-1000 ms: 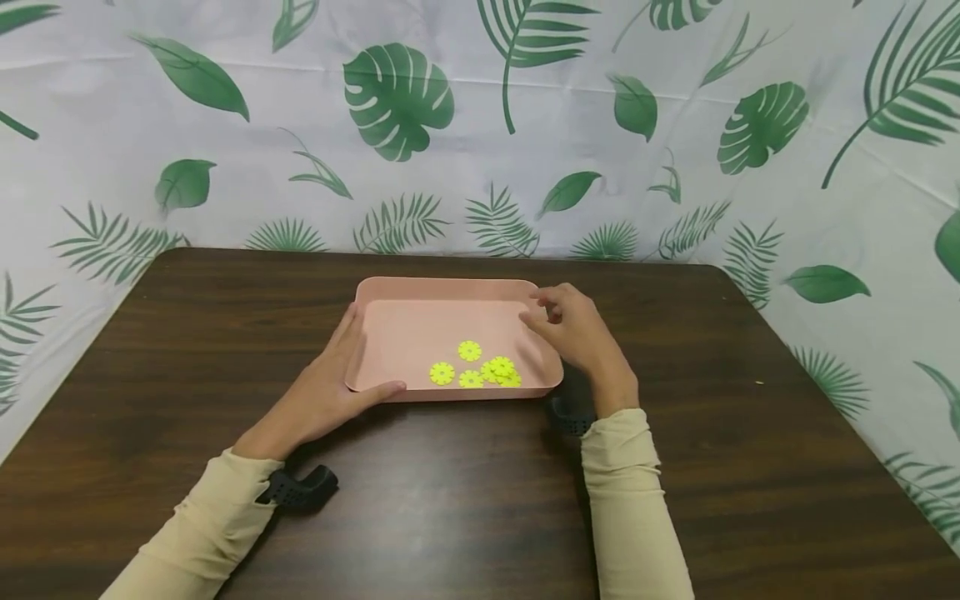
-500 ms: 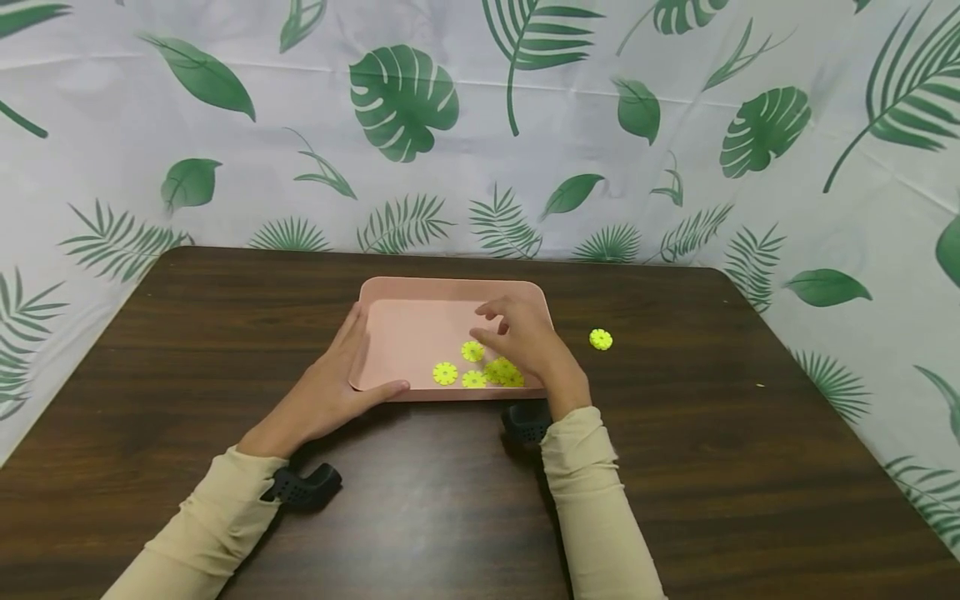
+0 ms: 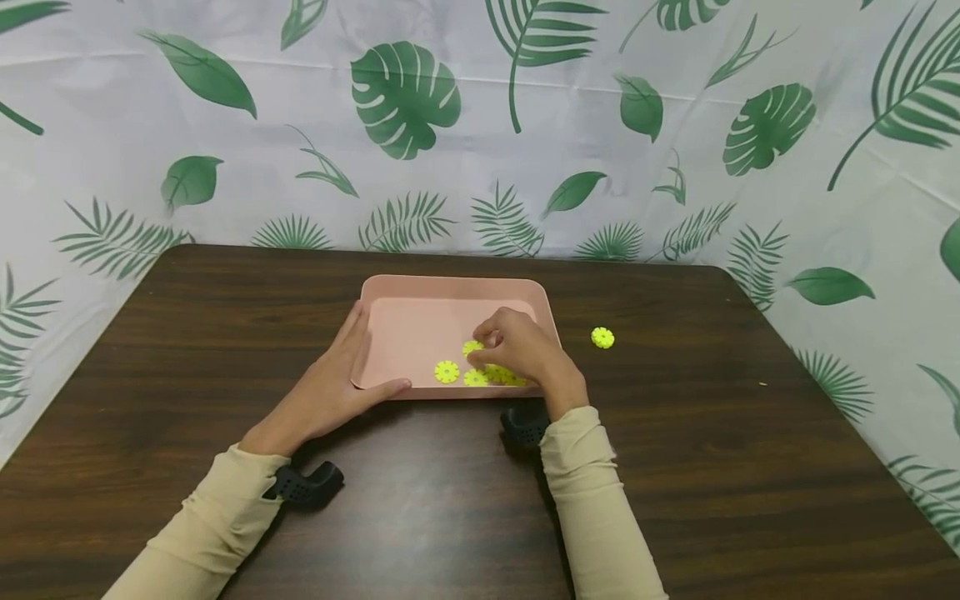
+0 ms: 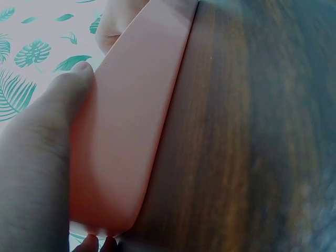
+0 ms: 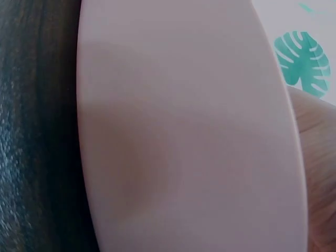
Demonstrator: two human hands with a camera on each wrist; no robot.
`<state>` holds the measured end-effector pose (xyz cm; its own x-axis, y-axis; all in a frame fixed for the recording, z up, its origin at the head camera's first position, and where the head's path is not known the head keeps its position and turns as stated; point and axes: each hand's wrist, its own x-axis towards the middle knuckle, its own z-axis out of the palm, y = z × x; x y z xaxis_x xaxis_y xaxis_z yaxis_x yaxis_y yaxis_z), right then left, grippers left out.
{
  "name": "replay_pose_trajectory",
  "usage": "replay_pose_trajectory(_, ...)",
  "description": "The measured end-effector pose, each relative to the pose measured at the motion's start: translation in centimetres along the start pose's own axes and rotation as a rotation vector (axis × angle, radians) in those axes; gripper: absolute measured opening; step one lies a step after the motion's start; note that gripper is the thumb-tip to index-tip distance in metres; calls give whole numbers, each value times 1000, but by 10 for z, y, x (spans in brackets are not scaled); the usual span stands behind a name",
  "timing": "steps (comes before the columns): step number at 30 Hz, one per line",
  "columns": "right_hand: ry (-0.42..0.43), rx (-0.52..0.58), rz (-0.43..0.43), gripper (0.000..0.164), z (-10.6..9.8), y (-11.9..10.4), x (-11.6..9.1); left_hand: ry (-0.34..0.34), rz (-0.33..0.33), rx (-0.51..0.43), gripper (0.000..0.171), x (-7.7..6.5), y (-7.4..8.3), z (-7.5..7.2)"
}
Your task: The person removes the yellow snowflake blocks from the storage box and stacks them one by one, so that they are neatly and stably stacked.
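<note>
A shallow pink tray (image 3: 420, 321) lies on the dark wooden table, with several yellow notched plastic discs (image 3: 447, 372) inside, mostly toward its front right. My left hand (image 3: 324, 392) rests against the tray's left front corner, its fingers straight along the left side and the thumb on the front rim. Over the tray's right part, my right hand (image 3: 519, 346) has thumb and forefinger bent and apart, at either side of one disc (image 3: 472, 347). It covers part of the disc pile. In the right wrist view the tray wall (image 5: 184, 131) hides the fingertips.
To the right of the tray, one or more yellow discs (image 3: 602, 337) lie on the table (image 3: 720, 450). A tiny yellow speck (image 3: 762, 384) is farther right. Behind the table hangs a white cloth (image 3: 300, 108) with green leaf prints.
From beyond the tray's right rim my right hand has moved left into the tray, then lower toward the discs. Yellow now shows on the table at right. The left hand stays put.
</note>
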<state>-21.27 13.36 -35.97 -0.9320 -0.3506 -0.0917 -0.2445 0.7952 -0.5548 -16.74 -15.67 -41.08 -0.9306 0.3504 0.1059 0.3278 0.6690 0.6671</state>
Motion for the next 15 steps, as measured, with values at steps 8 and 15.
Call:
replay_pose_trajectory(8, -12, 5, -4, 36, 0, 2, 0, 5, 12, 2, 119, 1, -3, 1)
replay_pose_trajectory(15, -23, 25, -5, 35, -1, 4, 0, 3, 8, 3, 119, 3, -3, 2)
